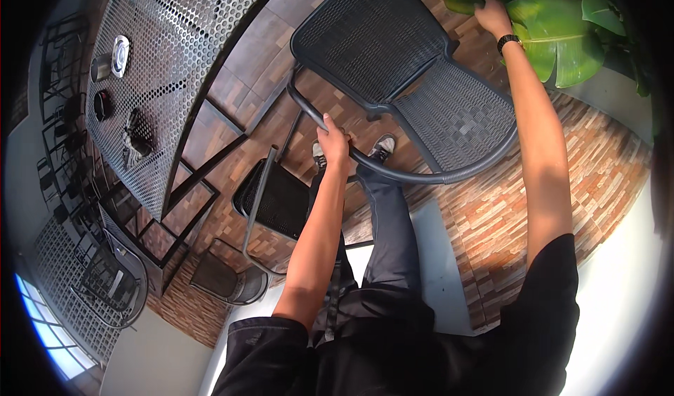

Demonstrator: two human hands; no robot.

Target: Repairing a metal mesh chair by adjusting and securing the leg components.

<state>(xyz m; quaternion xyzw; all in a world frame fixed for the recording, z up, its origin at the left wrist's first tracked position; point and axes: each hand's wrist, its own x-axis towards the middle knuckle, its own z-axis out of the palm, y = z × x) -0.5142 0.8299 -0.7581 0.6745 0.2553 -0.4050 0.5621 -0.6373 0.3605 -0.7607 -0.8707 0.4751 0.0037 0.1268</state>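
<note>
A dark grey woven chair (456, 119) with a tubular frame is tilted in front of me, its backrest toward the far left and its seat toward the right. My left hand (333, 142) is closed round the curved tube (305, 101) on the chair's near left side. My right hand (494, 17), with a dark band on the wrist, reaches past the chair's far right side among broad green leaves (558, 36). Its fingers are curled, but what lies in them is partly hidden by the leaves.
To the left stands a perforated metal table (179, 38) carrying a metal cup (101, 67), a silver dish (120, 55) and dark small items. A second woven chair (270, 196) stands beside my legs, with another chair (221, 276) behind it. Patterned tiles (519, 185) cover the floor.
</note>
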